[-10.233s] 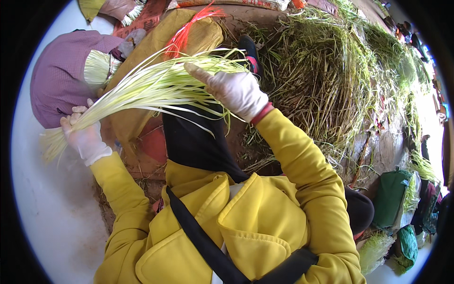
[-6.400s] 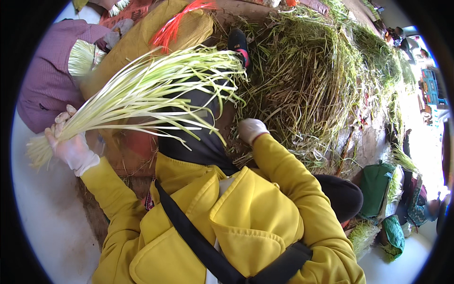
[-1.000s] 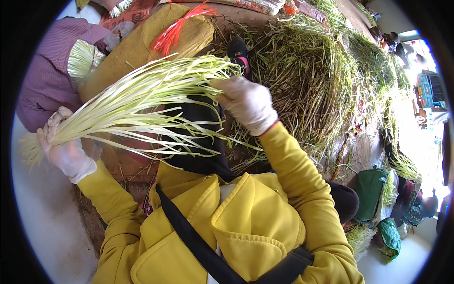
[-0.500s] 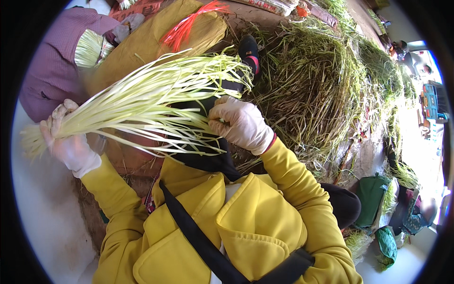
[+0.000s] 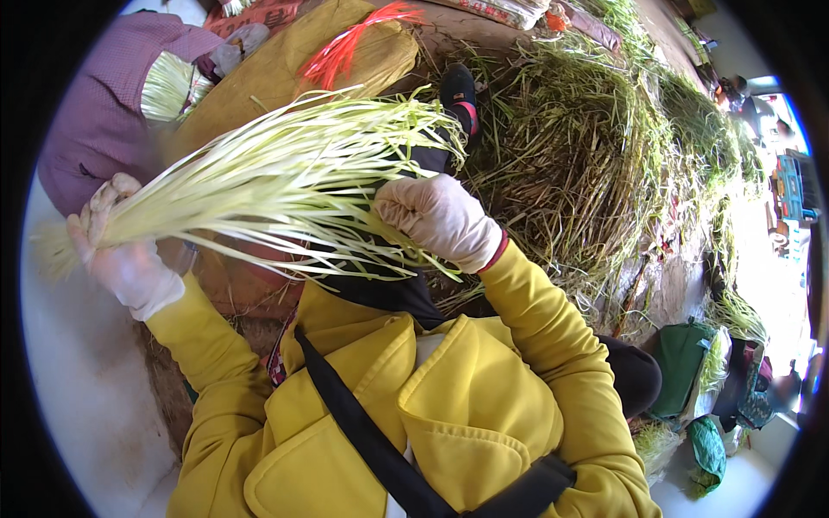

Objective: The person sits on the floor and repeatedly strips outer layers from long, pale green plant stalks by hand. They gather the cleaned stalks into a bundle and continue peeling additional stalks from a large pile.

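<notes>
A large bunch of pale yellow-green chives point(image 5: 268, 177) stretches across in front of me, its leaves fanning out to the right. My left hand point(image 5: 117, 246), in a pale glove, is wrapped round the bundle near its whitish stem end at the far left. Among the leaf tips on the right is my right hand point(image 5: 432, 216), gloved too, its fingers curled closed against the lower leaves. Whether a leaf is pinched inside them is hidden.
Red ties point(image 5: 345, 52) lie on a yellow-brown covered surface point(image 5: 259, 95) ahead. At the left, a person in a purple checked garment point(image 5: 95, 112) has another bunch point(image 5: 168, 86) beside them. Heaped leaves point(image 5: 579, 173) cover the floor on the right, near a green bag point(image 5: 682, 367).
My right hand has shifted slightly left and up, its fingers curling more tightly. Some lower leaves have swung right beneath it. My left hand keeps its grip on the bunch.
</notes>
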`<state>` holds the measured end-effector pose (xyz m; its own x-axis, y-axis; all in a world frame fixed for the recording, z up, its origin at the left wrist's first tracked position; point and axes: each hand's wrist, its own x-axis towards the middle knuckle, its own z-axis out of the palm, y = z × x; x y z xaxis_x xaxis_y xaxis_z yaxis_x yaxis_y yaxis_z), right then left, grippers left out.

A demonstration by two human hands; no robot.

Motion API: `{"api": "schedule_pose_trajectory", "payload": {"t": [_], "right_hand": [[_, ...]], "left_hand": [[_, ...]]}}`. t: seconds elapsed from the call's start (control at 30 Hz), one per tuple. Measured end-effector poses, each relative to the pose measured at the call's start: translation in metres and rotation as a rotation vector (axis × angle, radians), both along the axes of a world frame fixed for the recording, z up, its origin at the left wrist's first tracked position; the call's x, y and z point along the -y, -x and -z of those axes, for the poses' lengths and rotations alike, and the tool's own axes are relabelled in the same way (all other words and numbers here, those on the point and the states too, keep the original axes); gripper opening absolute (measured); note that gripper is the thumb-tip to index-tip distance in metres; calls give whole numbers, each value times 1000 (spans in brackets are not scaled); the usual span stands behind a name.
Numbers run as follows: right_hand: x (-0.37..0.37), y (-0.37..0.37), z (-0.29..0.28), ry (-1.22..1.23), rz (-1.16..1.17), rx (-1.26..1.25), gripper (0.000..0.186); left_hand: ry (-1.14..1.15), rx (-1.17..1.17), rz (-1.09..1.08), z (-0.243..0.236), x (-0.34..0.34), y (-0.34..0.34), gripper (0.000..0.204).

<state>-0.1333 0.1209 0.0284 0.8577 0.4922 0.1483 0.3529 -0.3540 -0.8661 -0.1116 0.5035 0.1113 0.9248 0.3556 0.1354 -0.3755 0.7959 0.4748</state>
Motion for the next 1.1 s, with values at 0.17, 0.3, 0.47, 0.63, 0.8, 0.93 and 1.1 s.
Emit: {"api": "schedule_pose_trajectory", "payload": {"t": [0.17, 0.3, 0.47, 0.63, 0.8, 0.93, 1.1], "right_hand": [[11, 6, 39, 535, 71, 13, 20], [61, 1, 88, 967, 133, -376, 25], [129, 16, 94, 952, 407, -496, 31], [85, -2, 65, 132, 360, 107, 31], [39, -19, 72, 237, 276, 115, 20], [57, -32, 93, 618, 317, 54, 17], [107, -14, 91, 860, 510, -390, 24]], "left_hand": [[-388, -130, -303, 9, -4, -3, 43], [-413, -47, -248, 17, -41, -12, 41], [-489, 7, -252, 27, -99, -15, 40], [-597, -97, -328, 30, -101, -8, 42], [-309, -61, -202, 14, -76, -4, 39], [-300, -62, -126, 12, -71, 1, 36], [-371, -71, -213, 19, -73, 1, 35]]}}
